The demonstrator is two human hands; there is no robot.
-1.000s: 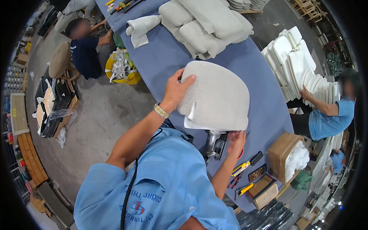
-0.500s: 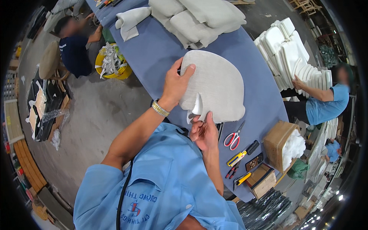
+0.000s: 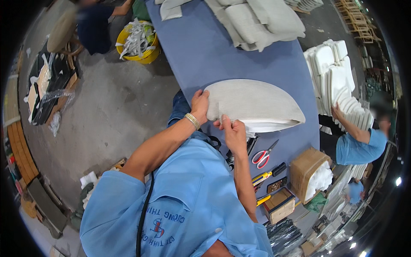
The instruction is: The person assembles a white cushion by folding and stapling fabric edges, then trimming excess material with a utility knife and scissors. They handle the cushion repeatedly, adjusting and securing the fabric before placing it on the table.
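As L fingers point(image 3: 206, 94) grip gry cushion point(image 3: 254, 100), R fingers point(image 3: 225, 120) pinch it

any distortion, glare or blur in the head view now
In the head view, corners go black and the right edge of the blue table bows; lamps glare at lower right; a co-worker's head at right is blurred, while the left hand, right hand and pale grey fabric piece look fairly sharp.

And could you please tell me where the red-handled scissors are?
The scissors lie on the blue table in the head view, right of the right hand and left of the cardboard box.
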